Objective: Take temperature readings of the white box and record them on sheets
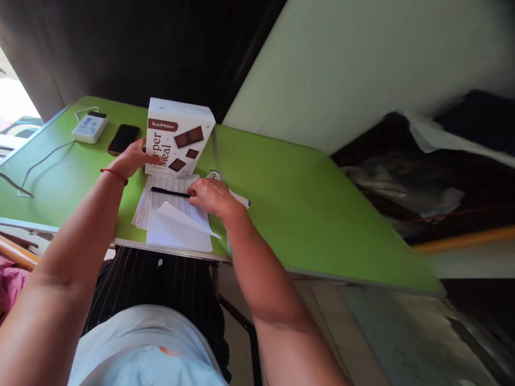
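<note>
A white cardboard snack box with brown bars printed on it (179, 138) is steadied upright by the left hand (131, 159), fingers spread flat against its side; a thin black pen (171, 192) is pinched in the right hand (211, 195) over printed white paper sheets (161, 212). All of it's sat on the bright green tabletop (289, 203).

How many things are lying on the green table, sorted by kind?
Boxes: 1, the white NutriMotion box
Phones: 1, the dark phone
Pens: 1, the black pen
Paper sheets: 2, the printed sheet and the folded white sheet
White wired devices: 1, the white device
Total: 6
</note>
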`<state>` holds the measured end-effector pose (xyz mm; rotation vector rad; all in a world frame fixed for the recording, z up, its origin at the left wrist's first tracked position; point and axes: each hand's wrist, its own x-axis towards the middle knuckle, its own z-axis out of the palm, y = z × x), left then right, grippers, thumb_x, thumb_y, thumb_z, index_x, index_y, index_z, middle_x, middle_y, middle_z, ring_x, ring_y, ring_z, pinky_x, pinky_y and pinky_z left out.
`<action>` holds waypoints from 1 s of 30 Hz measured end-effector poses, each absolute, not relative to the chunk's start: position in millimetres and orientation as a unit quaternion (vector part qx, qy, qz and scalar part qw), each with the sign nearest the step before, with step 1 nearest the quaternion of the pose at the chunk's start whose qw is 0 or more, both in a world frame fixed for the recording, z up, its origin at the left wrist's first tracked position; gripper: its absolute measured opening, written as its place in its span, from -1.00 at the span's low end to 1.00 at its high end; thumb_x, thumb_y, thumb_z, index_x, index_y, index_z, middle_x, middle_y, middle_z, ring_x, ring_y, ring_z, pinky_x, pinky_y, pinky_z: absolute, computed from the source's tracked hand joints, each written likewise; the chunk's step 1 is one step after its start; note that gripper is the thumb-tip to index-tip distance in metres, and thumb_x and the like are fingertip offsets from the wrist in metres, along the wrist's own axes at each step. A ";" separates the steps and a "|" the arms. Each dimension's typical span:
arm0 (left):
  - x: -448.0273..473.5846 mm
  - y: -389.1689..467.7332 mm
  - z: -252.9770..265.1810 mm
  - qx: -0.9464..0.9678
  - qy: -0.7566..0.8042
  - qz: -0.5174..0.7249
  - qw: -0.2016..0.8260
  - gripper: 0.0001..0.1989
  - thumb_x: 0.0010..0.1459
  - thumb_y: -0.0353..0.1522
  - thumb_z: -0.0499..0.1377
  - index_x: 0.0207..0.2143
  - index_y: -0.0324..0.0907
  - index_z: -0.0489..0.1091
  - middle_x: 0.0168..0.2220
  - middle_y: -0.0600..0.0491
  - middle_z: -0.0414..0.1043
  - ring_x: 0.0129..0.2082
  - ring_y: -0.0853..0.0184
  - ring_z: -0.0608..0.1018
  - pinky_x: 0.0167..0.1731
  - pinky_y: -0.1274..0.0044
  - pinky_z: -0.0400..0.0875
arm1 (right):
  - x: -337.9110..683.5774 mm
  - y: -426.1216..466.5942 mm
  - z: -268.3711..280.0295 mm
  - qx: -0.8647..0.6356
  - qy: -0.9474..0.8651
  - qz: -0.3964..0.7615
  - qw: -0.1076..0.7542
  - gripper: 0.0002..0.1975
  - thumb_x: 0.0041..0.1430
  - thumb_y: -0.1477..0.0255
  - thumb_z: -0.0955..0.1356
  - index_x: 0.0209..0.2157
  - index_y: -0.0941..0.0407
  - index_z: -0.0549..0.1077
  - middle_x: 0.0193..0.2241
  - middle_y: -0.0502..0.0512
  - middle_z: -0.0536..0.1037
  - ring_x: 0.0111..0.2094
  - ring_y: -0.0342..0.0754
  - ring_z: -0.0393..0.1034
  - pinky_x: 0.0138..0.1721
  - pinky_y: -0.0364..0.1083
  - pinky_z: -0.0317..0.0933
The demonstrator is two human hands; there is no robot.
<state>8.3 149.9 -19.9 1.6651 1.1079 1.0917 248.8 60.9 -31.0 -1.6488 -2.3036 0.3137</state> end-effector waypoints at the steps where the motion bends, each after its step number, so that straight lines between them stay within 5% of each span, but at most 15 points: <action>1: 9.3 150.4 -29.4 0.659 0.436 0.433 0.435 -0.39 -0.22 -0.31 0.52 -0.09 -0.28 0.46 -0.04 -0.17 0.60 -0.01 0.00 0.59 0.07 0.14 0.49 | 252.8 62.9 -29.0 -0.572 -0.797 0.128 0.149 -0.83 -0.11 0.61 0.50 -0.54 0.04 0.58 -0.57 0.00 0.55 -0.43 -0.02 0.44 -0.24 -0.01 0.31; 6: 9.5 142.2 -45.9 0.657 0.471 0.426 0.406 -0.42 -0.28 -0.37 0.51 -0.12 -0.23 0.49 -0.09 -0.09 0.62 -0.03 0.00 0.60 0.02 0.22 0.51 | 289.9 64.5 -21.7 -0.615 -0.720 0.122 0.297 -0.76 0.04 0.48 0.45 -0.20 0.04 0.66 -0.29 0.09 0.66 -0.32 0.02 0.51 -0.23 0.02 0.36; 9: 10.3 141.9 -42.2 0.665 0.486 0.430 0.369 -0.44 -0.25 -0.34 0.52 -0.13 -0.23 0.50 -0.10 -0.09 0.62 -0.03 -0.01 0.60 0.02 0.23 0.50 | 308.0 67.1 -24.2 -0.661 -0.699 0.048 0.269 -0.59 -0.08 0.43 0.54 -0.10 0.10 0.62 -0.10 0.26 0.62 -0.11 0.18 0.51 -0.13 0.08 0.38; 14: 16.5 137.3 -37.8 0.648 0.507 0.444 0.355 -0.49 -0.17 -0.22 0.50 -0.15 -0.23 0.54 -0.11 -0.11 0.64 -0.08 0.01 0.61 -0.02 0.23 0.51 | 307.1 70.1 -34.9 -0.720 -0.681 0.089 0.098 -0.68 -0.04 0.35 0.52 -0.20 0.13 0.59 -0.25 0.25 0.63 -0.23 0.16 0.54 -0.26 0.03 0.35; 21: 21.8 129.2 -35.9 0.643 0.503 0.438 0.376 -0.60 -0.02 -0.14 0.44 -0.23 -0.25 0.59 -0.20 -0.12 0.64 -0.14 0.04 0.62 -0.05 0.22 0.51 | 315.3 68.0 -38.5 -0.750 -0.647 0.067 0.122 -0.81 -0.17 0.34 0.56 -0.47 0.07 0.57 -0.49 0.09 0.59 -0.39 0.07 0.52 -0.35 -0.02 0.32; 24: 23.5 128.2 -36.1 0.643 0.495 0.439 0.385 -0.57 0.01 -0.12 0.43 -0.20 -0.26 0.60 -0.19 -0.13 0.64 -0.15 0.06 0.62 -0.06 0.24 0.51 | 322.9 72.1 -32.7 -0.767 -0.598 0.064 0.223 -0.76 -0.08 0.26 0.52 -0.37 0.09 0.59 -0.43 0.15 0.63 -0.34 0.11 0.54 -0.33 0.01 0.34; 27: 24.5 127.7 -37.0 0.644 0.496 0.438 0.382 -0.54 0.02 -0.10 0.42 -0.18 -0.28 0.60 -0.18 -0.15 0.64 -0.16 0.08 0.63 -0.09 0.28 0.51 | 313.0 76.9 -28.1 -0.721 -0.549 0.088 0.414 -0.66 0.02 0.23 0.45 -0.21 0.13 0.55 -0.32 0.21 0.63 -0.27 0.10 0.54 -0.29 0.03 0.37; 30: 24.3 128.0 -39.2 0.649 0.496 0.436 0.377 -0.53 0.05 -0.06 0.39 -0.18 -0.27 0.60 -0.18 -0.13 0.65 -0.18 0.11 0.62 -0.12 0.31 0.50 | 280.5 75.0 -30.1 -0.588 -0.508 0.229 0.587 -0.71 0.12 0.16 0.35 -0.23 0.07 0.44 -0.48 0.01 0.49 -0.46 -0.04 0.43 -0.40 -0.04 0.35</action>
